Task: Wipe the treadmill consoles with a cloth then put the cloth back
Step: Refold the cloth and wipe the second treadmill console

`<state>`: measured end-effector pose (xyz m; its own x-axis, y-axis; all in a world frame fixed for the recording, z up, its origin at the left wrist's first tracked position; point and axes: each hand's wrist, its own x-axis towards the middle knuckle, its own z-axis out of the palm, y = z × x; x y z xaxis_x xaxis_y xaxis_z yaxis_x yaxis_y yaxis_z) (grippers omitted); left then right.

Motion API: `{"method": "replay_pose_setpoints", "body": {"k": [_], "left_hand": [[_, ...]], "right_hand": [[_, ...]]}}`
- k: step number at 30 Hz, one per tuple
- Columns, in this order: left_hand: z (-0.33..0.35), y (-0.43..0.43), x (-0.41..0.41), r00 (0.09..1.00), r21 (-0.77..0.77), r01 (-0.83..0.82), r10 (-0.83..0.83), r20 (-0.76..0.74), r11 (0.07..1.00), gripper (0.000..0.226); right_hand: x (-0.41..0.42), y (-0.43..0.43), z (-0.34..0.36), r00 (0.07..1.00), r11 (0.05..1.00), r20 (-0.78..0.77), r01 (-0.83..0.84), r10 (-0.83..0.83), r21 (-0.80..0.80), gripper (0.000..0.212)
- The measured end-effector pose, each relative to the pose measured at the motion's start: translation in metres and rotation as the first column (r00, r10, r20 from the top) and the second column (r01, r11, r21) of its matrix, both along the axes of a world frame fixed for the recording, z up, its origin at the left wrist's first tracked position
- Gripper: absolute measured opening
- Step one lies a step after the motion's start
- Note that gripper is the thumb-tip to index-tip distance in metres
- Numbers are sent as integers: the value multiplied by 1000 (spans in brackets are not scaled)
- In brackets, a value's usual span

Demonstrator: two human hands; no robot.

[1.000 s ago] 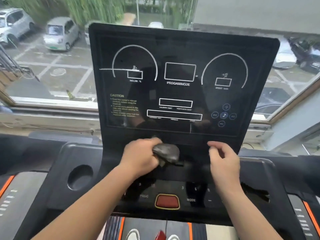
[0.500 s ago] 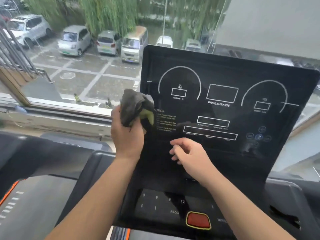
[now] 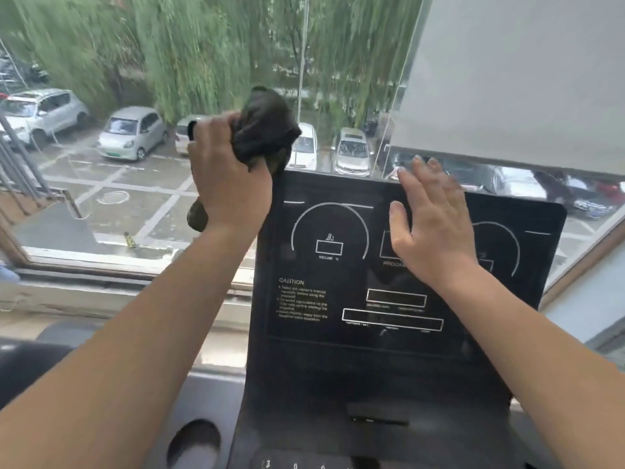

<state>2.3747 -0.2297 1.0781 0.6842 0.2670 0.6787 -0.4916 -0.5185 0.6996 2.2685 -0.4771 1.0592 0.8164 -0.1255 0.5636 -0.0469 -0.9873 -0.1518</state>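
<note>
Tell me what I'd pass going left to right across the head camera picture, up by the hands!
First a small silver parked car → left hand → crumpled dark cloth that it grips → right hand, fingers straight, in front of the black treadmill console.

Forearms bare all along — left hand [image 3: 230, 177] and right hand [image 3: 436, 231] bare too.

I log the black treadmill console [image 3: 338, 360] facing me: right hand [image 3: 436, 231] spread flat on its upper middle, cloth [image 3: 263, 126] touching its far left corner.
</note>
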Motion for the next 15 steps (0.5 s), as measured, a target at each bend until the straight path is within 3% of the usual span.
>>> {"method": "replay_pose_setpoints", "body": {"k": [2, 4, 10, 15], "left_hand": [[-10, -16, 1, 988, 247, 148, -156, 11, 957, 52], [-32, -26, -1, 980, 418, 190, -197, -26, 888, 64], [-81, -17, -23, 979, 614, 150, -201, 15, 775, 83], [-124, 0, -54, 993, 710, 93, -115, -17, 698, 61]], "right_hand": [[10, -8, 1, 999, 1000, -32, 19, -19, 11, 53], [13, -12, -2, 1000, 1000, -8, 12, -12, 16, 52], [17, -12, -10, 999, 998, 37, 6, -9, 69, 51], [16, -6, -16, 997, 997, -43, 61, -59, 53, 64]]}}
